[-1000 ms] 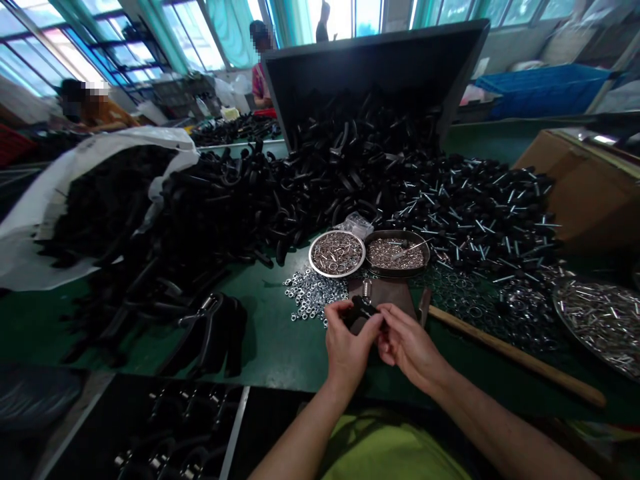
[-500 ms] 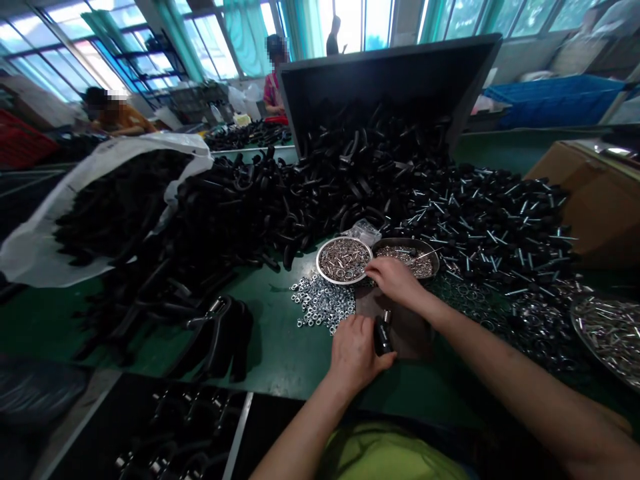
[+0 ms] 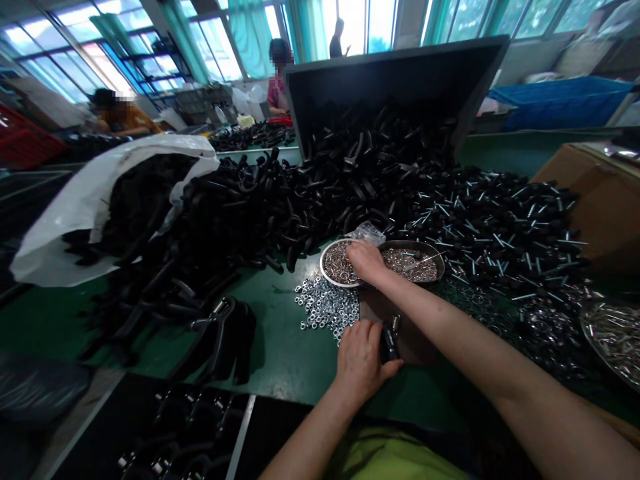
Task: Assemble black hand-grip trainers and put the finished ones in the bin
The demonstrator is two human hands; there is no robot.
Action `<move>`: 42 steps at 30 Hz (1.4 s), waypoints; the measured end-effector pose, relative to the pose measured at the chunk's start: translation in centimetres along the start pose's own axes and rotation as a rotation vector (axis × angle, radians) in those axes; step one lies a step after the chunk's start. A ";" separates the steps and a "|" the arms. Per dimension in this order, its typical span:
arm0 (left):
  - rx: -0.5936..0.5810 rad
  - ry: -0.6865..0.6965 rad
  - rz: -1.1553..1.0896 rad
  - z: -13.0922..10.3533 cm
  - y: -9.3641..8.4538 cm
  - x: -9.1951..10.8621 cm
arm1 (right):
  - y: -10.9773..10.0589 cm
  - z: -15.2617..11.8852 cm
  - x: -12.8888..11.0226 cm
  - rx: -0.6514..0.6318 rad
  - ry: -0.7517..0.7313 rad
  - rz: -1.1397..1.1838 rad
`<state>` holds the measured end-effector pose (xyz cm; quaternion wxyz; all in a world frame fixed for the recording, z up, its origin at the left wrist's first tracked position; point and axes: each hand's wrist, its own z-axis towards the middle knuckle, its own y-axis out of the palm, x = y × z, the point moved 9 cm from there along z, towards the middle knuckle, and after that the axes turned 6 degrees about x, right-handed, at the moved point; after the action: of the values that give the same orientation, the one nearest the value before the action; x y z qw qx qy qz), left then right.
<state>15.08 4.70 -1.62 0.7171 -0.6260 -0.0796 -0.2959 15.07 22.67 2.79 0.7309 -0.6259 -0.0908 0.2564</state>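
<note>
My left hand [image 3: 361,360] is wrapped around a black plastic part [image 3: 389,343], holding it low over the bench. A small metal spring [image 3: 395,323] sticks up from the part's far end. My right hand [image 3: 366,262] reaches into a round metal bowl [image 3: 324,269] of small metal pieces. Its fingers are bent close together, and the tips are hidden among the pieces. Beside that bowl stands an oval tin [image 3: 440,270] of small metal parts, with a thin tool lying across it. A heap of silver nuts [image 3: 325,307] is spread in front of the bowl.
Black curved parts [image 3: 280,207] pile up behind, below a tipped grey bin [image 3: 400,77]. Black pieces with metal bolts [image 3: 500,220] are heaped at right, near a cardboard box [image 3: 595,200]. A white sack [image 3: 55,233] lies at left. A co-worker [image 3: 279,87] sits beyond.
My right hand has moved left and away from me, from the bowl's right rim into the bowl. My left hand still grips the black part. The whole view has shifted slightly.
</note>
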 end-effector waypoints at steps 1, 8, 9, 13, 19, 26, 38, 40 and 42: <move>0.001 0.001 0.000 0.0 0.0 0.0 | 0.0 0.0 0.0 -0.002 0.010 0.003; 0.001 -0.003 0.006 0.0 0.0 -0.1 | -0.2 0.5 0.3 0.027 0.044 0.138; 0.001 -0.004 0.013 0.1 0.0 -0.1 | -0.6 0.4 0.6 0.046 0.045 0.174; -0.012 0.001 0.032 0.2 0.0 0.0 | -2.4 -1.7 2.1 0.109 0.084 0.322; 0.000 0.002 0.024 0.3 -0.2 -0.1 | -2.2 -11.0 3.5 0.099 0.124 0.746; 0.007 0.002 0.029 0.4 -0.1 -0.1 | 0.2 -16.2 2.9 0.116 0.127 0.691; 0.036 0.009 0.050 0.3 0.2 -0.2 | -0.7 -18.7 -0.9 0.345 -0.220 0.283; 0.045 0.017 0.048 0.2 0.1 -0.2 | -1.1 -18.6 -0.8 0.319 -0.210 0.305; 0.048 0.034 0.044 0.2 0.1 0.0 | -1.8 -17.7 0.0 0.271 -0.190 0.343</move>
<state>15.13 4.88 -1.65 0.7395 -0.6051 -0.0609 -0.2887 23.56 7.18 0.96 0.7421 -0.5016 -0.0162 0.4442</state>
